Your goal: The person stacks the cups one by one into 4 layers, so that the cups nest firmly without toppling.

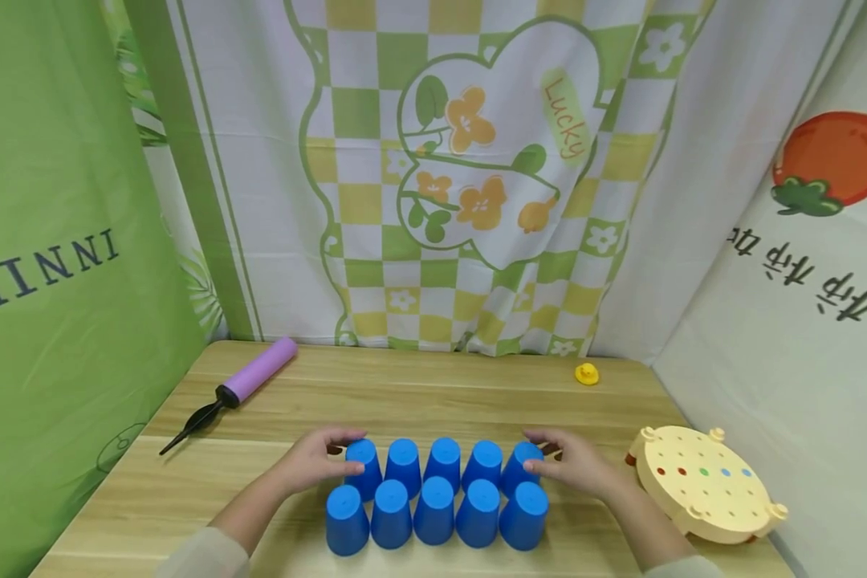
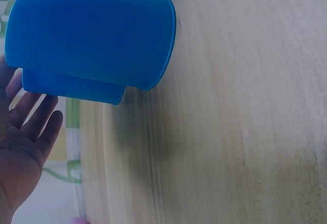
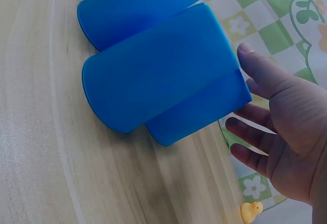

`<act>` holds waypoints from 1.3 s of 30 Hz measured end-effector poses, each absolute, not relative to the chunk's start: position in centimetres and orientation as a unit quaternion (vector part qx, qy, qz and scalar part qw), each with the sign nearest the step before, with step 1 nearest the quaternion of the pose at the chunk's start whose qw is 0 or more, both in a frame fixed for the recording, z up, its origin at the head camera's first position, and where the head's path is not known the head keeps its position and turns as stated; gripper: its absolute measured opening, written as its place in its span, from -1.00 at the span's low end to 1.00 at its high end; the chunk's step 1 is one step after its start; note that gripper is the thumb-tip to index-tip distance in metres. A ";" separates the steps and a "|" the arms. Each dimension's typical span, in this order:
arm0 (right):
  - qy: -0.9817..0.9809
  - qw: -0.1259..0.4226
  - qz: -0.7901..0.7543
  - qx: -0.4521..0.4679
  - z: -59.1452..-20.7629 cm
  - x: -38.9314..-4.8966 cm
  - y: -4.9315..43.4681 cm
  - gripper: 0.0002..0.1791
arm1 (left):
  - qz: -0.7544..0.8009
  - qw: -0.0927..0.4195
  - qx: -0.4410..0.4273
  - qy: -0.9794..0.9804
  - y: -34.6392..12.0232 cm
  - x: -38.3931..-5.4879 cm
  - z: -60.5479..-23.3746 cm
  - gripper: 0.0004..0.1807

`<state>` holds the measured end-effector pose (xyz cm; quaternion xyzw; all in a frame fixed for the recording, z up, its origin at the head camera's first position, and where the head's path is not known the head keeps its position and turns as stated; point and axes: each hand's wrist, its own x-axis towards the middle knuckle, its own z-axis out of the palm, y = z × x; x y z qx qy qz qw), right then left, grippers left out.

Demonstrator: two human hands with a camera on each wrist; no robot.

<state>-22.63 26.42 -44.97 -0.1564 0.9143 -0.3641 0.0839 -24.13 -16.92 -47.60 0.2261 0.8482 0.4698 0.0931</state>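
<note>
Several blue cups stand upside down on the table in two rows, one close behind the other. My left hand (image 1: 314, 461) is at the left end of the back row, its thumb in front of the end cup (image 1: 362, 455) and its fingers behind. In the left wrist view these fingers (image 2: 49, 132) are spread and fairly straight. At the row's other end, my right hand (image 1: 572, 461) flanks another cup (image 1: 514, 474) the same way, thumb in front. The right wrist view shows its loosely bent fingers (image 3: 250, 134) beside that cup, partly hidden by a front-row cup (image 3: 158, 68).
A purple hand pump (image 1: 260, 371) with a black nozzle lies at the back left of the wooden table (image 1: 433, 393). A small yellow duck (image 1: 587, 374) sits at the back right. The round, cream-coloured pegged board (image 1: 704, 482) stands beside my right forearm. Patterned curtains (image 1: 477, 201) enclose the table.
</note>
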 end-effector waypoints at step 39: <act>0.911 0.099 -0.370 -0.154 -44.8 -22.8 27.0 -0.37 | 0.456 0.051 0.138 0.878 -14.1 -29.5 -44.8 -0.36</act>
